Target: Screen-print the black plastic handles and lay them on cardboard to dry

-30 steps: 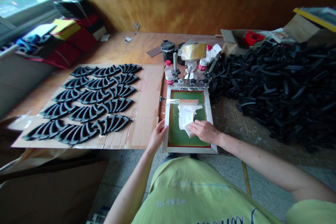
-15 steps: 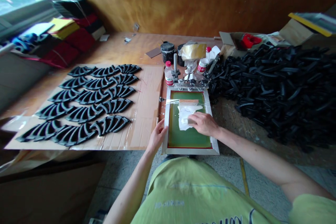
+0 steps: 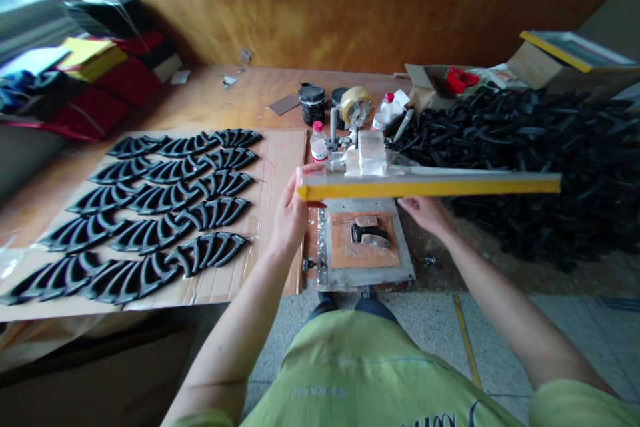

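change: screen frame (image 3: 425,187) swung up, edge-on; black part (image 3: 364,233) bared on orange pad (image 3: 345,259)
left hand (image 3: 293,213): curled around frame's left end
right hand (image 3: 425,213): fingers spread under frame; grip, cannot tell

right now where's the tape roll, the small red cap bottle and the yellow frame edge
tape roll (image 3: 356,105), head view, on its outer band
small red cap bottle (image 3: 319,147), head view, on its body
yellow frame edge (image 3: 425,188), head view, on the yellow face of the long side
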Action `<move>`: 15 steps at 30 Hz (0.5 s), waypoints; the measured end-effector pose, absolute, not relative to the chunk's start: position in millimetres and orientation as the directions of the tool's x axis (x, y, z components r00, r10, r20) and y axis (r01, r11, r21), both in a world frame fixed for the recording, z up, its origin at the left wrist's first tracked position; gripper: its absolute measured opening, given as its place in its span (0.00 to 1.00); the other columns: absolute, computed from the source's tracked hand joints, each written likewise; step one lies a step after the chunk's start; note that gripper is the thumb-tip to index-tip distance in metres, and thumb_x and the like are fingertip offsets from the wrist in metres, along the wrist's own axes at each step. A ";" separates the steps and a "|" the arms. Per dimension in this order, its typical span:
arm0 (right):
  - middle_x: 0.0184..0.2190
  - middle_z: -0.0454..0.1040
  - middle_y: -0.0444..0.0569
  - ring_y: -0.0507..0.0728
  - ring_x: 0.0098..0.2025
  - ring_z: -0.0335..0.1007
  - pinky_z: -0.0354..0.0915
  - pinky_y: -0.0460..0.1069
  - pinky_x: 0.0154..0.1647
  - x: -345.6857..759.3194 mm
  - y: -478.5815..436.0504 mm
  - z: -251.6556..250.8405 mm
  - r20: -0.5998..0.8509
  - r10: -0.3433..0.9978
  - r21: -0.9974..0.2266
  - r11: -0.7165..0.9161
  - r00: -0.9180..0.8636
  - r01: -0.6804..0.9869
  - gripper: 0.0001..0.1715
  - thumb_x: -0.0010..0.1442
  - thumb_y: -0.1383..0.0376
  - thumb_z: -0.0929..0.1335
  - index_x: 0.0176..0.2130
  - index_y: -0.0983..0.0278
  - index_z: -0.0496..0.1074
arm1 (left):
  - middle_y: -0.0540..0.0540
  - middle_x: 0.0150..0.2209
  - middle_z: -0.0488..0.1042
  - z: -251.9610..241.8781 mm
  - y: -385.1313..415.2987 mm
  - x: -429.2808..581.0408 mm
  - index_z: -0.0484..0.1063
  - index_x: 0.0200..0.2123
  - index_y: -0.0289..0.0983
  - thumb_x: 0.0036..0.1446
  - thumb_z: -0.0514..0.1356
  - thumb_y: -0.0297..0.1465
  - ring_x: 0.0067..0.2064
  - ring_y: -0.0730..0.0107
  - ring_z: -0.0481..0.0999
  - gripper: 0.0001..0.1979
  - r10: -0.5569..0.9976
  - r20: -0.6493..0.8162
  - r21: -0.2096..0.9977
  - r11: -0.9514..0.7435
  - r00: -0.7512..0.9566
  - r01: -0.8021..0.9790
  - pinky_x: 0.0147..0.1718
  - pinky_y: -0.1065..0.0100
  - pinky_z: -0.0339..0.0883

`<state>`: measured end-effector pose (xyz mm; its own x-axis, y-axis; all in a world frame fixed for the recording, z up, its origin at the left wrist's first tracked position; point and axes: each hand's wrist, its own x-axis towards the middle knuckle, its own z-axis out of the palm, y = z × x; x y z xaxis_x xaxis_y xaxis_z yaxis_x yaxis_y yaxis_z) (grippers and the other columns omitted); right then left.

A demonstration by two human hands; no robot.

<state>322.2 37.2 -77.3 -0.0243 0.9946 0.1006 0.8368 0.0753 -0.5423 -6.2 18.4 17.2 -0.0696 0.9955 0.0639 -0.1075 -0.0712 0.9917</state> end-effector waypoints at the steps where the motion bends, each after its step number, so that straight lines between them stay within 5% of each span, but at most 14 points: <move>1: 0.34 0.77 0.50 0.59 0.38 0.72 0.66 0.51 0.41 310.0 24.7 -93.3 0.059 0.993 -0.514 0.116 -0.099 0.850 0.19 0.59 0.50 0.70 0.35 0.63 0.76 | 0.44 0.37 0.79 21.5 28.5 -5.4 0.73 0.44 0.38 0.62 0.50 0.55 0.37 0.67 0.78 0.28 0.993 0.096 0.990 -0.102 -0.072 -0.097 0.30 0.70 0.71; 6: 0.43 0.75 0.58 0.62 0.49 0.69 0.63 0.53 0.50 257.8 -5.0 -123.1 -0.154 0.956 -0.239 0.209 -0.250 0.948 0.10 0.64 0.61 0.68 0.39 0.67 0.72 | 0.44 0.37 0.79 8.5 22.4 0.0 0.71 0.45 0.39 0.62 0.50 0.56 0.38 0.68 0.79 0.27 0.975 0.082 0.985 -0.111 -0.206 -0.132 0.33 0.70 0.72; 9: 0.40 0.76 0.57 0.59 0.45 0.71 0.63 0.50 0.45 246.5 -13.4 -111.5 -0.221 0.959 -0.288 0.109 -0.177 0.951 0.09 0.68 0.64 0.63 0.43 0.68 0.69 | 0.41 0.34 0.80 -30.6 -26.4 20.6 0.73 0.44 0.36 0.56 0.57 0.57 0.35 0.63 0.79 0.30 0.961 -0.272 0.956 0.263 -0.054 -0.129 0.30 0.67 0.72; 11: 0.40 0.75 0.56 0.59 0.45 0.70 0.63 0.50 0.44 237.5 -28.7 -107.3 -0.140 0.975 -0.344 0.116 -0.173 0.932 0.10 0.70 0.63 0.62 0.44 0.67 0.68 | 0.36 0.38 0.80 -60.6 -60.6 43.8 0.75 0.45 0.34 0.48 0.62 0.59 0.39 0.53 0.80 0.35 0.809 -0.566 0.810 0.582 0.159 -0.075 0.28 0.63 0.73; 15: 0.39 0.74 0.52 0.59 0.45 0.67 0.63 0.51 0.46 231.6 -54.6 -118.5 0.100 0.854 -0.401 0.504 -0.510 0.765 0.08 0.68 0.64 0.63 0.41 0.64 0.70 | 0.39 0.41 0.80 -103.4 -90.5 77.1 0.74 0.41 0.36 0.51 0.63 0.55 0.44 0.56 0.79 0.29 0.718 -0.669 0.649 0.690 0.190 -0.322 0.36 0.61 0.75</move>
<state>231.6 -54.6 -118.5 -0.5102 0.8542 0.1000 0.7650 0.5039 -0.4010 77.1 -90.5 -103.4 0.1896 0.7182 -0.6695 -0.3220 0.6896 0.6486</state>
